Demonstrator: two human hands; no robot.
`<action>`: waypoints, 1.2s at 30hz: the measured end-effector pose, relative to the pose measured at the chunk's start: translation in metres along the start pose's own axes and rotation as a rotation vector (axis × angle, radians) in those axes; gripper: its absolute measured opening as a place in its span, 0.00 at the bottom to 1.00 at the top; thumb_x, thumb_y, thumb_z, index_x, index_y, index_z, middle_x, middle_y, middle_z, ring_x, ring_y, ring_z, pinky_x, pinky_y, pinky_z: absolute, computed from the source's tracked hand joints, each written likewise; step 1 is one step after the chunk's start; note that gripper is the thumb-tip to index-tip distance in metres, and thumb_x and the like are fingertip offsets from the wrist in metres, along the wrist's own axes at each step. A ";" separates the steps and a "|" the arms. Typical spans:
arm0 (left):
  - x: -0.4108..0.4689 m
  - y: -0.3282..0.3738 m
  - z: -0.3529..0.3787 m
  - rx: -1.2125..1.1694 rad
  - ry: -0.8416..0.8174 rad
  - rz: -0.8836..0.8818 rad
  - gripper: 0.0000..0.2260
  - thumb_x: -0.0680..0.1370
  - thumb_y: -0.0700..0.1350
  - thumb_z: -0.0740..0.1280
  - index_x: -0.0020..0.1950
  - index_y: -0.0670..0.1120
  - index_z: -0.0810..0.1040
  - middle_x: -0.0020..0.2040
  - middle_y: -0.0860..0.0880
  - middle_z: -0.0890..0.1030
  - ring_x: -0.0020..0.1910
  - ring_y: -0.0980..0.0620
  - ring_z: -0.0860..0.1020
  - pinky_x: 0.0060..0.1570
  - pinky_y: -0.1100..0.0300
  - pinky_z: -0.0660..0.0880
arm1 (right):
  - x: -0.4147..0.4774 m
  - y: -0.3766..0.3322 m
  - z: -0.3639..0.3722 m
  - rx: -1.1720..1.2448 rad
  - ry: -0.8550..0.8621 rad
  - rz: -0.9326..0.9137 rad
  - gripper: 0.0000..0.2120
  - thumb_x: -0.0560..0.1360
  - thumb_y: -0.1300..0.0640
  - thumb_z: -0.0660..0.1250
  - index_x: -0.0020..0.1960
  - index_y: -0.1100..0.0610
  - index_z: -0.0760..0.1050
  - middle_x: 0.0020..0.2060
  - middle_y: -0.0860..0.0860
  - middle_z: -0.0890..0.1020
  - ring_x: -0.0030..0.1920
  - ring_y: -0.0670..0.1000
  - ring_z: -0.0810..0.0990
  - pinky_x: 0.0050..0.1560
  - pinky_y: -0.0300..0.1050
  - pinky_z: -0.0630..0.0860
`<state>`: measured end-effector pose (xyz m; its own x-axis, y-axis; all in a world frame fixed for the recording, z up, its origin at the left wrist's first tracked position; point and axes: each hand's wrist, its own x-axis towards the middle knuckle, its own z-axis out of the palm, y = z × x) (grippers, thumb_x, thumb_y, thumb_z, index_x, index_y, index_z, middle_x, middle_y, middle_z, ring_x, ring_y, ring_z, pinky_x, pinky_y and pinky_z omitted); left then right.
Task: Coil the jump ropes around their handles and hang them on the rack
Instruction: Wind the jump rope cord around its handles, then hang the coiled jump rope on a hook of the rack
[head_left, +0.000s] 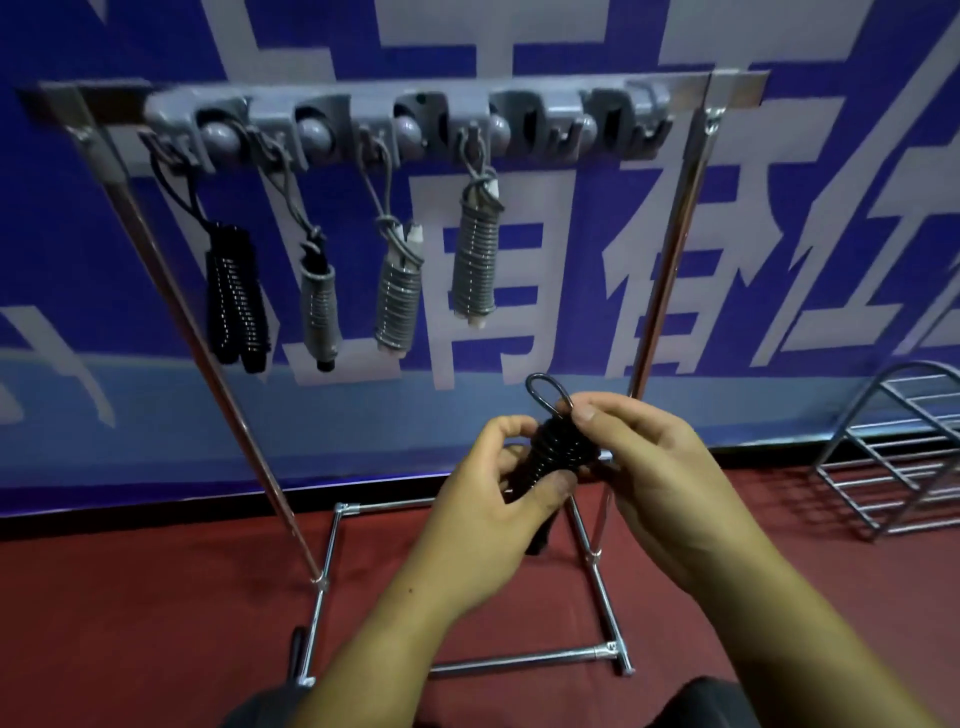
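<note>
A black jump rope (558, 451) is coiled tightly round its handles, with a small loop (546, 391) standing up from the top. My left hand (493, 504) grips the coiled bundle from below. My right hand (649, 467) pinches the rope at the base of the loop. Both hands are in front of the metal rack (670, 249), below its grey hook bar (405, 124). Several coiled ropes hang from the bar: a black one (234, 301) at the left and three grey ones (319, 312) (397, 296) (475, 260). The hooks at the bar's right end (618, 127) carry nothing.
The rack's chrome base frame (597, 571) lies on the red floor under my hands. A wire shelf rack (898, 452) stands at the right. A blue banner wall (779, 234) is close behind the rack. A dark object (297, 649) lies by the base's front left corner.
</note>
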<state>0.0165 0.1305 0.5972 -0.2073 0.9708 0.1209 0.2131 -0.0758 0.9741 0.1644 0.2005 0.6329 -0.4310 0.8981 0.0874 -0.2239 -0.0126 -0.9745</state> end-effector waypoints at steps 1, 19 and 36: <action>0.003 0.005 -0.001 -0.001 0.002 0.011 0.14 0.80 0.49 0.72 0.58 0.64 0.73 0.55 0.58 0.85 0.54 0.60 0.83 0.51 0.64 0.79 | 0.002 -0.006 0.001 -0.020 -0.004 -0.021 0.14 0.71 0.53 0.72 0.51 0.62 0.83 0.48 0.62 0.85 0.52 0.61 0.84 0.55 0.53 0.79; 0.087 0.098 -0.015 -0.070 0.068 0.175 0.12 0.82 0.51 0.69 0.66 0.57 0.77 0.61 0.52 0.84 0.59 0.52 0.84 0.65 0.45 0.78 | 0.086 -0.096 0.029 0.181 0.177 -0.215 0.11 0.74 0.58 0.74 0.55 0.60 0.83 0.42 0.52 0.86 0.45 0.49 0.85 0.51 0.45 0.82; 0.132 0.076 -0.016 -0.003 0.096 0.100 0.11 0.85 0.50 0.64 0.67 0.58 0.76 0.54 0.53 0.86 0.53 0.54 0.85 0.59 0.48 0.81 | 0.137 -0.086 0.024 0.013 0.196 -0.182 0.05 0.78 0.56 0.72 0.54 0.55 0.83 0.45 0.51 0.87 0.50 0.51 0.85 0.58 0.50 0.82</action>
<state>-0.0104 0.2494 0.6904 -0.2755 0.9322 0.2347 0.2340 -0.1718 0.9569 0.1033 0.3141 0.7338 -0.2050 0.9541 0.2182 -0.2938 0.1527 -0.9436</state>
